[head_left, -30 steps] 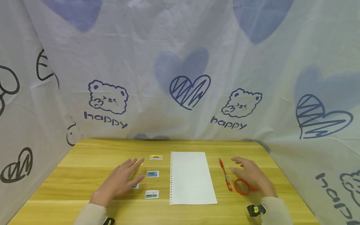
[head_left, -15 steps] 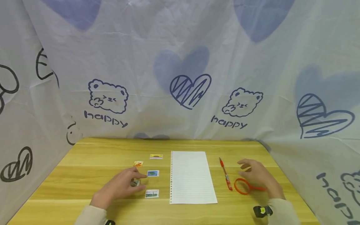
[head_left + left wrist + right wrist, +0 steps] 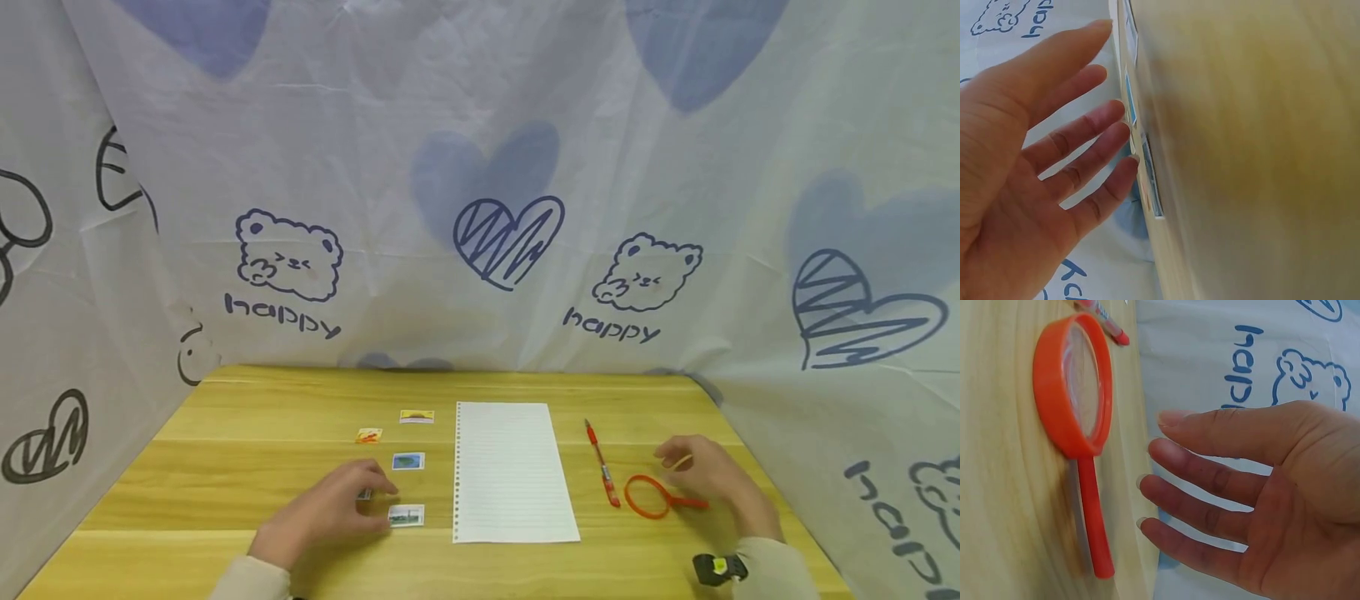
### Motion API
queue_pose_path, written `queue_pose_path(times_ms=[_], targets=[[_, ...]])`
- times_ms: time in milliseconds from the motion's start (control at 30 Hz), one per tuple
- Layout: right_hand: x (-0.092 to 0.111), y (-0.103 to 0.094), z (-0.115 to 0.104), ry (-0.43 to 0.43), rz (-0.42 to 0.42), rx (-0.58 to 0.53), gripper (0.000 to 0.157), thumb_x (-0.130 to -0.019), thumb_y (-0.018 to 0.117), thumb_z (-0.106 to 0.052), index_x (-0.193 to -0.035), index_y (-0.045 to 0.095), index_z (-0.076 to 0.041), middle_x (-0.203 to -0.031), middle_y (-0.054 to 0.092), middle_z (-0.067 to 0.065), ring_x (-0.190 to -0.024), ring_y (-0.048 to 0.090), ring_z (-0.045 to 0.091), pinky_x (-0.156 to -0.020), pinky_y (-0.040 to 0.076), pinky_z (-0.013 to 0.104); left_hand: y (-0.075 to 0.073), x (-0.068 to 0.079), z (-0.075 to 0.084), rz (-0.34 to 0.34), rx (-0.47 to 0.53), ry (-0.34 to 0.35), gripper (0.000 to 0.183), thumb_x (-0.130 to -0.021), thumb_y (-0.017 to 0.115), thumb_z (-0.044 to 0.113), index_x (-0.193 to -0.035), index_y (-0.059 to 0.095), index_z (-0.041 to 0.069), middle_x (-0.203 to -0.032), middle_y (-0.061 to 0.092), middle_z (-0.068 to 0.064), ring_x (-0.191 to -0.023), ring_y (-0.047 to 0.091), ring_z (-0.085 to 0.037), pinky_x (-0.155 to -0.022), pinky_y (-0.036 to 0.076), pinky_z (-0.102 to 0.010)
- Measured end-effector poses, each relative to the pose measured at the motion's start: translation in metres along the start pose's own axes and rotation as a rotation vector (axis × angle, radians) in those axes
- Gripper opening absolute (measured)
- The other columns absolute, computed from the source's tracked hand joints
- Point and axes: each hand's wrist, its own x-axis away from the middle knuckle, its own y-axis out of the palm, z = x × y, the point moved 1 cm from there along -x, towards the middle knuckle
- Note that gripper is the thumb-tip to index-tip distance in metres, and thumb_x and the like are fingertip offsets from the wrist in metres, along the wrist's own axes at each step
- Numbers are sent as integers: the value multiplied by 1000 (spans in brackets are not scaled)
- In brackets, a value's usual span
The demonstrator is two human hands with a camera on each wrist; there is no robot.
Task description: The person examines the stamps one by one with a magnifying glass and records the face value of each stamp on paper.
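My left hand (image 3: 330,508) hovers beside a stamp with a green landscape (image 3: 407,516), its fingers spread and slightly bent, holding nothing. Another stamp (image 3: 364,494) is partly hidden behind that hand. Above these on the table lie a blue stamp (image 3: 408,461), an orange stamp (image 3: 368,436) and a yellow stamp (image 3: 417,417). A red magnifying glass (image 3: 1089,506) lies flat on the table; my right hand (image 3: 708,471) is held over its handle side, apart from it. The right wrist view shows that hand's fingers loosely extended with nothing between them.
A lined sheet of paper (image 3: 513,475) with punched holes lies mid-table. To its right is a red pen (image 3: 602,463). The wooden table (image 3: 187,500) meets a white printed curtain (image 3: 390,208) at its back and sides.
My left hand has moved down toward the landscape stamp, uncovering the orange one. My right hand has shifted right and slightly down, uncovering the magnifying glass's handle. The table items stay put.
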Motion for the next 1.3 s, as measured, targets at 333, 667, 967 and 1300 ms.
queue_pose_path(times_ms=[333,667,967,1300], targets=[[4,-6,13,4,-43,6,29,-79,79,2,-107,70,7,-93,72,12,-87,65,19,-69,53,22,1,-3,4,-26,30,22,28,-80,86,18,-107,79,13,-102,69,7,-92,60,-8,-85,56,-31],[7,-9,21,5,-13,49,21,-73,79,6,-93,71,4,-87,73,10,-81,65,18,-69,53,25,-2,-8,4,-20,67,-17,29,-74,86,8,-102,80,9,-95,70,3,-85,60,-8,-75,55,-25],[11,-6,29,27,-95,-13,18,-75,80,6,-91,72,5,-87,74,11,-80,64,16,-65,53,22,-2,-12,1,-40,56,-9,29,-75,88,13,-102,80,10,-97,71,4,-86,60,-7,-76,54,-24],[14,-5,38,-15,-157,-96,18,-76,77,8,-92,69,11,-83,73,13,-71,61,6,-59,54,22,0,-13,3,-38,35,-13,29,-75,89,12,-102,80,9,-98,70,3,-87,60,-8,-77,54,-24]])
